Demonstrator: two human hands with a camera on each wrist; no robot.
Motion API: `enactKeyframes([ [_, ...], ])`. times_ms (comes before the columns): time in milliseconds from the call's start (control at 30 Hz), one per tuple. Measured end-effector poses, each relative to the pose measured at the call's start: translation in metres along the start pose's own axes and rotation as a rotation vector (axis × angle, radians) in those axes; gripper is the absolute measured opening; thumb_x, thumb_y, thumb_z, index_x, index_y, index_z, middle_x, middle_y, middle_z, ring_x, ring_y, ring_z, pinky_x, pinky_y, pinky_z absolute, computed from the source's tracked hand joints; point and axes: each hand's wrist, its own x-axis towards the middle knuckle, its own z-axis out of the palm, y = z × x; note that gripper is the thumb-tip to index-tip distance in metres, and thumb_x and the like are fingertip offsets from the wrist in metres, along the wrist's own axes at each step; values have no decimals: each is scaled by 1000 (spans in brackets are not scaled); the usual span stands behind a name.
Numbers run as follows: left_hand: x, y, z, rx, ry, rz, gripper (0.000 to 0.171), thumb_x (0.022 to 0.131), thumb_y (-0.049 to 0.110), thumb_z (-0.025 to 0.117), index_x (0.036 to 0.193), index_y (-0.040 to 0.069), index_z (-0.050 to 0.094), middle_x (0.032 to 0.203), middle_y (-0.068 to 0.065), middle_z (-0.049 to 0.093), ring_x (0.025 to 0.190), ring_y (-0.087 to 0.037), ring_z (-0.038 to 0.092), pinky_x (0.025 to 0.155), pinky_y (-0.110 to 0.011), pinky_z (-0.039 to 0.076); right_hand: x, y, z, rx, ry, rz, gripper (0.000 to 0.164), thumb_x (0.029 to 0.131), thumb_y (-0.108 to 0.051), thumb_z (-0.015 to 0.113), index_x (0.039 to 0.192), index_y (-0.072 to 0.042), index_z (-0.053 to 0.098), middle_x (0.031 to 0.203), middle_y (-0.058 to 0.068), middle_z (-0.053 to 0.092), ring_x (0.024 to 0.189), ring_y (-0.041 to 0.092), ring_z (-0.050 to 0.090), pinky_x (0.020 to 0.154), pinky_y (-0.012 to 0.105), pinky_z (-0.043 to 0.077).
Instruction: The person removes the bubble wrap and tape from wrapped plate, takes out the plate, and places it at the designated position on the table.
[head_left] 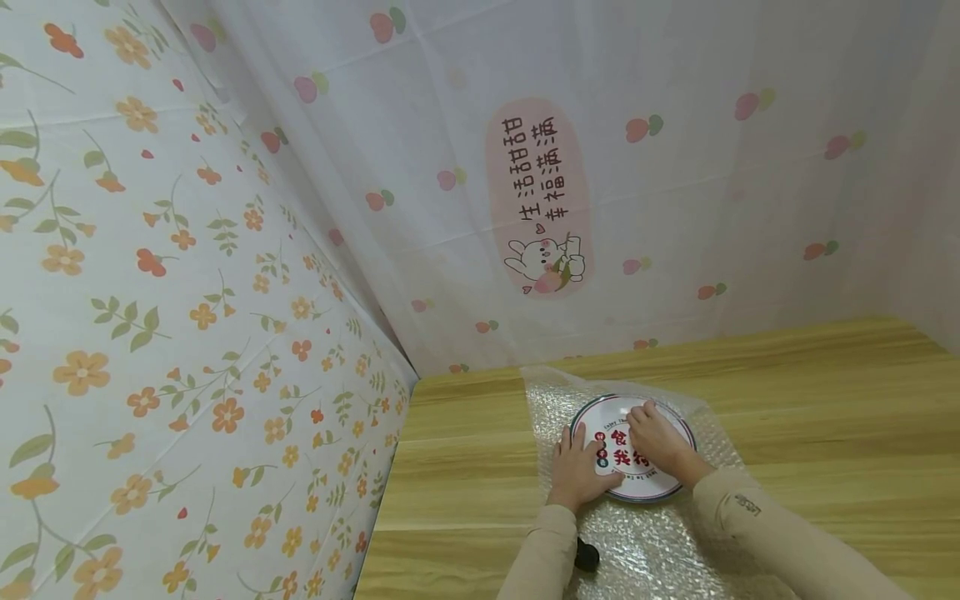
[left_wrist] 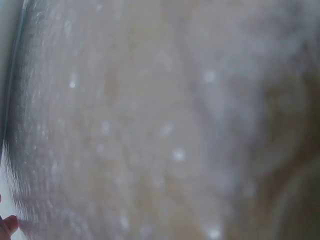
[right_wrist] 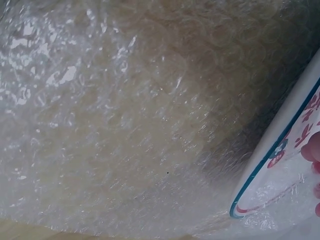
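A round white plate (head_left: 647, 492) with a blue rim and red characters lies on a sheet of bubble wrap (head_left: 637, 550). My left hand (head_left: 576, 473) rests at the plate's left edge, fingers spread and thumb on its face. From the right, my right hand (head_left: 662, 438) reaches over the plate and touches its face with the fingertips. The right wrist view has the plate's rim (right_wrist: 260, 167) at the right, beside fingertips (right_wrist: 312, 150). Blurred bubble wrap (left_wrist: 150, 125) fills most of the left wrist view.
The wood-grain table (head_left: 450, 467) extends to both sides of the wrap. A small black object (head_left: 587, 556) sits by the left sleeve. Behind the table hangs a printed cloth (head_left: 450, 275); a floral one (head_left: 225, 350) borders the left.
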Motion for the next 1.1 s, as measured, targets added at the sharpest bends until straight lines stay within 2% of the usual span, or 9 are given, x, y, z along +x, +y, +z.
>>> enactKeyframes([
  [367,-1,1,-2,-16,-22,-8,62,70,69,49,118,29,56,140,-1,33,128,-26,26,96,-39,32,0,2,2,7,10,-2,26,74,-27,63,71,-2,60,75,13,47,74,26,43,73,42,36],
  [600,-1,1,-2,-23,-21,-7,62,71,69,49,118,29,56,140,-1,33,128,-27,25,96,-40,31,-1,4,2,0,-26,-5,26,74,-28,65,74,-2,62,76,13,47,76,27,44,73,42,36],
  [800,-1,0,-3,-21,-10,2,63,71,69,49,118,27,57,140,-2,34,128,-28,27,95,-41,32,-2,7,4,-11,-42,9,29,70,-31,69,75,-2,63,74,13,46,73,26,43,70,40,36],
  [933,-2,1,-4,-16,-8,4,64,71,69,48,118,27,57,140,-3,34,127,-28,27,95,-41,32,-4,8,7,-25,-44,19,28,69,-28,70,74,-2,63,73,13,45,73,26,42,71,41,36],
  [1100,-2,1,-5,-18,8,11,63,71,69,49,117,27,57,139,-3,35,127,-28,28,95,-41,33,-6,10,9,9,-26,33,22,69,-22,70,72,-1,62,72,13,46,73,27,42,71,41,35],
])
